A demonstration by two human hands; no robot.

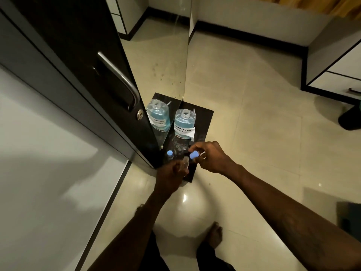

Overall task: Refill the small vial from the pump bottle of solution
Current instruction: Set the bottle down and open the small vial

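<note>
A clear bottle of blue solution (184, 122) with a white handwritten label stands on a small dark shelf (205, 122); its neck is uncapped and no pump sits on it. My left hand (171, 174) grips a small clear vial (185, 163), its mouth uncovered. My right hand (210, 156) pinches a light blue cap (194, 155) just right of the vial's mouth, apart from it. A second small vial with a blue cap (170, 154) stands at the shelf's left, near the mirror.
A mirror (164, 71) beside the shelf reflects the bottle. A dark cupboard door with a metal handle (121, 79) is to the left. Tiled floor lies below, with my bare foot (214, 233) on it. White drawers (340, 75) stand at the right.
</note>
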